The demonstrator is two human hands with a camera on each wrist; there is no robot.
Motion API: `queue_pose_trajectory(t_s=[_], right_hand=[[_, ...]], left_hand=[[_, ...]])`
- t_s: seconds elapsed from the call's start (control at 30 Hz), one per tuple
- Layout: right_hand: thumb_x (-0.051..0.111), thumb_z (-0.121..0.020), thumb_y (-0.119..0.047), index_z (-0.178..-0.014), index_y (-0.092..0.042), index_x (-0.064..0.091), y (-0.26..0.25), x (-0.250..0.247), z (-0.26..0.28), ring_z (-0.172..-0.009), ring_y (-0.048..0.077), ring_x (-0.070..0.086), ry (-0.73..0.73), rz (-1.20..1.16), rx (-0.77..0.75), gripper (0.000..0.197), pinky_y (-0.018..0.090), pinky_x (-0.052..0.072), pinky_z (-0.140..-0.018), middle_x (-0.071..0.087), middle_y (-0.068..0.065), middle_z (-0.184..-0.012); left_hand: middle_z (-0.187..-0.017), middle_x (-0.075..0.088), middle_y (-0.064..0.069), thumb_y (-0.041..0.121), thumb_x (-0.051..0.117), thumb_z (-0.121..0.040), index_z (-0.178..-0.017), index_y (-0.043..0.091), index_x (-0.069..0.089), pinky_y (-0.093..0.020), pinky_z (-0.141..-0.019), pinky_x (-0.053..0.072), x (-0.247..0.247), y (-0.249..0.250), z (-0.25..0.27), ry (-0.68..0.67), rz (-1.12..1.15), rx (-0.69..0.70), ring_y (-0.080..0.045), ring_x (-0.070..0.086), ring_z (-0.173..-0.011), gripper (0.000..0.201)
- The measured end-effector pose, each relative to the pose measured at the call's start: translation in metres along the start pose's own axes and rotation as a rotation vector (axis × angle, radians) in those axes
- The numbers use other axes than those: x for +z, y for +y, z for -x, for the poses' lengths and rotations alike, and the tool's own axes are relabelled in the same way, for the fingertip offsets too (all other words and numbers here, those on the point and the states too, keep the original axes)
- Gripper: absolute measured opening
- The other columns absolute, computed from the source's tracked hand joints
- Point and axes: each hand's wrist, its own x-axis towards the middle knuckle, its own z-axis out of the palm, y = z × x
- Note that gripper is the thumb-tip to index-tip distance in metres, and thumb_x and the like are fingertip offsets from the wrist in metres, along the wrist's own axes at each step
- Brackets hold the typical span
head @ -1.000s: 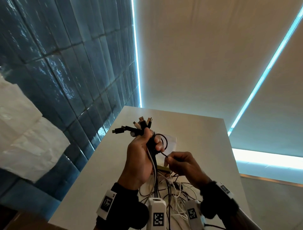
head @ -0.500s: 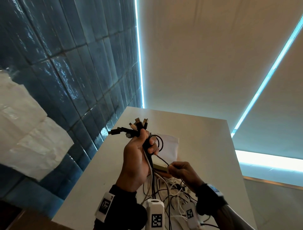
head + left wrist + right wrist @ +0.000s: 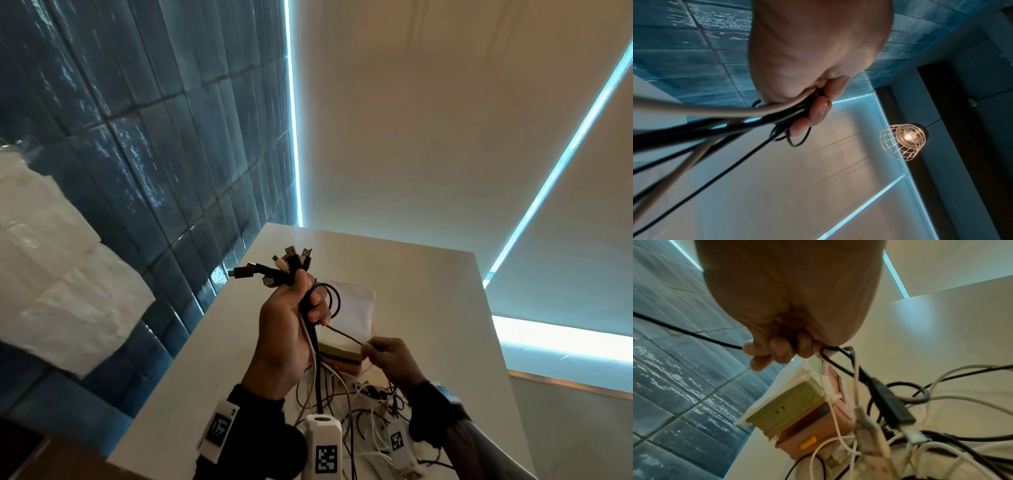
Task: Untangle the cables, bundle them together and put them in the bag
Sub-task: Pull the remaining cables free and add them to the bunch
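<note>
My left hand (image 3: 291, 325) is raised above the white table (image 3: 428, 308) and grips a bundle of black and white cables (image 3: 310, 346), their plugs (image 3: 284, 265) fanning out above the fist. In the left wrist view my left hand (image 3: 813, 104) has its fingers curled round the cables (image 3: 735, 116). A thin black cable (image 3: 344, 335) runs taut from that fist to my right hand (image 3: 390, 356), which pinches it lower and to the right. In the right wrist view my right hand (image 3: 781, 350) holds this black cable (image 3: 694, 333). More tangled cables (image 3: 363, 404) lie on the table below.
A white cloth bag (image 3: 352, 305) lies on the table behind the hands, with a green and pink box stack (image 3: 797, 415) on top of it. A blue tiled wall (image 3: 137, 171) runs along the table's left side. A caged lamp (image 3: 904, 139) hangs overhead.
My right hand has moved down and to the right, drawing the thin black cable out longer from the left fist. The left hand kept its hold on the bundle.
</note>
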Motion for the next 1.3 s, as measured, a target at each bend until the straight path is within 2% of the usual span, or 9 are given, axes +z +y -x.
queue_pose_trajectory(t_s=[0.17,0.3,0.37,0.53,0.63,0.73,1.0,1.13,1.3], right_hand=[[0.067,-0.086,-0.012,-0.064,-0.015,0.073,-0.029,-0.006,0.002,-0.05,0.001,0.046,0.19,0.003,0.03,0.024,0.026,0.038,-0.059,0.058,-0.011,-0.05],[0.065,-0.088,-0.008,-0.072,-0.008,0.073,-0.08,-0.017,0.012,-0.047,0.01,0.037,0.3,-0.264,-0.056,0.018,0.024,0.03,-0.047,0.047,-0.003,-0.049],[0.065,-0.088,-0.006,-0.076,-0.005,0.073,-0.106,-0.018,0.02,-0.049,0.013,0.035,0.264,-0.367,-0.147,0.014,0.022,0.029,-0.046,0.045,0.0,-0.051],[0.064,-0.084,-0.01,-0.079,-0.003,0.072,-0.14,-0.012,0.047,-0.051,0.012,0.037,-0.031,-0.403,-0.331,0.011,0.019,0.032,-0.048,0.049,0.002,-0.055],[0.063,-0.085,-0.01,-0.08,0.0,0.071,-0.131,-0.009,0.052,-0.054,0.01,0.044,-0.163,-0.38,-0.309,0.014,0.02,0.037,-0.052,0.056,-0.001,-0.06],[0.062,-0.088,-0.014,-0.08,0.0,0.071,-0.104,-0.009,0.046,-0.054,0.012,0.047,-0.161,-0.344,-0.233,0.018,0.024,0.039,-0.052,0.055,-0.001,-0.058],[0.062,-0.086,-0.028,-0.067,-0.017,0.068,-0.057,0.006,0.029,-0.059,0.007,0.046,-0.111,-0.235,-0.107,0.023,0.02,0.036,-0.058,0.056,-0.004,-0.062],[0.055,-0.084,-0.053,-0.06,-0.02,0.056,-0.049,0.008,0.023,-0.059,0.009,0.041,-0.119,-0.094,-0.105,0.041,0.027,0.033,-0.06,0.046,-0.004,-0.06],[0.043,-0.083,-0.067,-0.055,-0.026,0.045,-0.043,-0.016,0.038,-0.051,0.002,0.033,0.058,0.194,-0.125,0.049,0.03,0.028,-0.053,0.038,-0.011,-0.05]], left_hand=[[-0.062,0.041,0.001,0.022,0.037,-0.102,-0.077,0.013,0.041,-0.029,-0.055,0.029,0.003,0.002,-0.002,0.033,-0.082,-0.041,-0.012,0.029,-0.051,0.027],[-0.062,0.046,0.0,0.019,0.037,-0.103,-0.077,0.012,0.043,-0.026,-0.05,0.032,0.002,-0.006,-0.007,0.1,-0.175,-0.092,-0.011,0.035,-0.049,0.028],[-0.063,0.05,-0.003,0.02,0.039,-0.103,-0.08,0.012,0.046,-0.026,-0.051,0.033,0.002,-0.013,-0.01,0.148,-0.183,-0.138,-0.012,0.04,-0.05,0.025],[-0.074,0.068,-0.013,0.021,0.038,-0.103,-0.098,0.009,0.052,-0.029,-0.056,0.039,0.003,-0.022,-0.013,0.189,-0.142,-0.174,-0.024,0.061,-0.066,0.019],[-0.075,0.062,-0.015,0.022,0.04,-0.101,-0.09,0.006,0.051,-0.035,-0.065,0.046,0.003,-0.016,-0.016,0.135,0.021,-0.17,-0.026,0.059,-0.07,0.022],[-0.067,0.048,-0.008,0.023,0.04,-0.101,-0.078,0.008,0.046,-0.036,-0.068,0.043,0.004,-0.011,-0.015,0.102,0.126,-0.123,-0.022,0.049,-0.064,0.028],[-0.061,0.04,-0.001,0.022,0.036,-0.102,-0.076,0.012,0.041,-0.031,-0.059,0.031,0.008,-0.02,-0.008,0.088,-0.013,-0.08,-0.016,0.037,-0.056,0.029],[-0.06,0.038,0.001,0.021,0.034,-0.103,-0.075,0.013,0.039,-0.031,-0.059,0.029,0.005,-0.016,-0.008,0.087,-0.052,-0.042,-0.015,0.033,-0.056,0.03],[-0.059,0.04,0.001,0.02,0.035,-0.103,-0.075,0.013,0.039,-0.03,-0.058,0.033,-0.001,-0.011,-0.01,0.095,-0.109,-0.013,-0.015,0.037,-0.055,0.029]])
